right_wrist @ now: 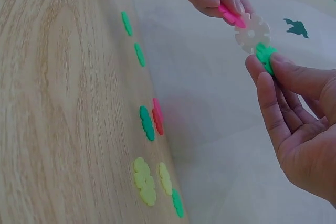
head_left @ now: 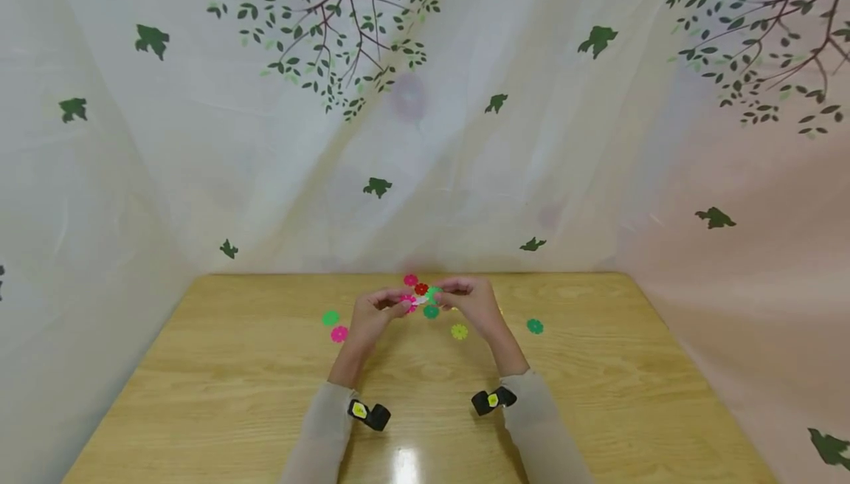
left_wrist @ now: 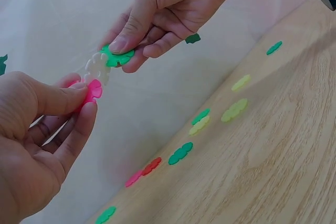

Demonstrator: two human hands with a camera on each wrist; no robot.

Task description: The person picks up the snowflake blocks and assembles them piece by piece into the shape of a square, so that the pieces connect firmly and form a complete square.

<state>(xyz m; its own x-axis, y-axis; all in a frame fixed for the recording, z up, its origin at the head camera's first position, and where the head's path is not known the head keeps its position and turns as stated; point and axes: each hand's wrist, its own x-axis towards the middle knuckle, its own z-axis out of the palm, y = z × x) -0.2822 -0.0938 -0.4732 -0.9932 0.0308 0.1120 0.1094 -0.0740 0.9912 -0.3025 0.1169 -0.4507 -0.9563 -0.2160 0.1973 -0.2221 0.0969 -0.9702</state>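
My left hand (left_wrist: 44, 129) pinches a pink notched disc (left_wrist: 93, 93) between thumb and fingers. Opposite it, my right hand (right_wrist: 307, 114) pinches a bright green notched disc (right_wrist: 265, 56). Between the two sits a white notched disc (right_wrist: 252, 32), its edges meeting the pink disc on one side and the green one on the other, so the three form a short chain held above the table. In the head view both hands meet over the far part of the table, wrists bent inward, and the fingers partly cover the pink and green discs.
Several flower-shaped discs lie on the wooden table (head_left: 232, 395): a yellow one (head_left: 459, 331), a dark green one (head_left: 535, 326), a red one (head_left: 421, 289), and a light green one (head_left: 330, 318) beside a pink one (head_left: 339, 334). A patterned cloth (head_left: 425, 137) hangs behind the table's far edge.
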